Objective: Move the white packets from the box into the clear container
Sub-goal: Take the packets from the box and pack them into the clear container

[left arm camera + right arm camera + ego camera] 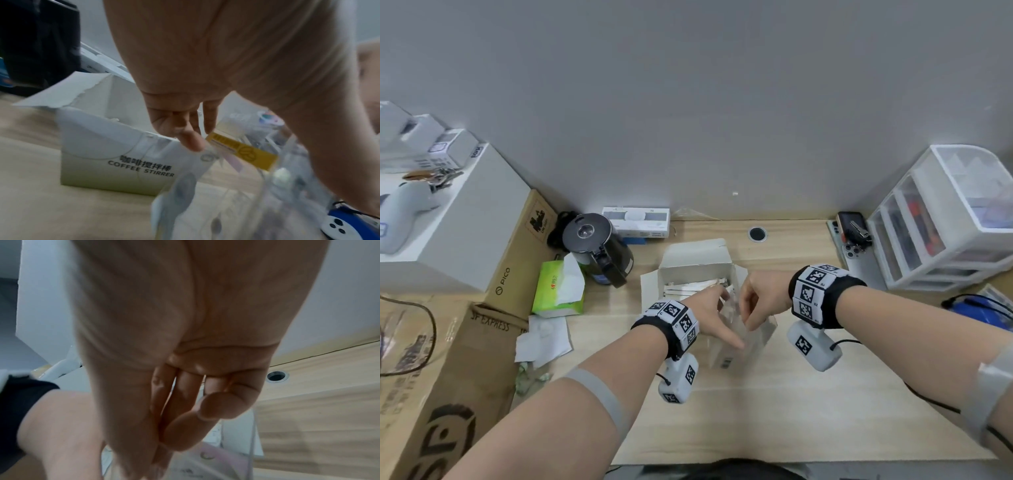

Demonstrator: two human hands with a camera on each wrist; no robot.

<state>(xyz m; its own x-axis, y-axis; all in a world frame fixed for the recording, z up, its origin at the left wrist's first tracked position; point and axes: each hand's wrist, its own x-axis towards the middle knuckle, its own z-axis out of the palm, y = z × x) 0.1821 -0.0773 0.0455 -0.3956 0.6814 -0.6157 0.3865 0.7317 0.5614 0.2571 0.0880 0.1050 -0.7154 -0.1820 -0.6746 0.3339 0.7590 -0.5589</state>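
Note:
An open white box (695, 255) marked COFFEE STIRRER (115, 162) stands mid-desk with several white packets (688, 286) lying in it. Just in front stands the clear container (756, 342), which carries a yellow label (240, 152). My left hand (722, 318) grips the container (267, 186), thumb along its near side and fingers (191, 141) on the far rim. My right hand (748, 318) hangs over the container's mouth, fingers pointing down, thumb pressed to the index finger (185, 426). Whether a packet sits in that pinch is hidden.
A black kettle (599, 250) and a green tissue box (558, 287) stand left of the box, beyond them cardboard cartons (517, 260). A white drawer unit (941, 222), phones (852, 236) and a blue object (983, 308) sit at the right. Bare wooden desk (791, 411) lies near me.

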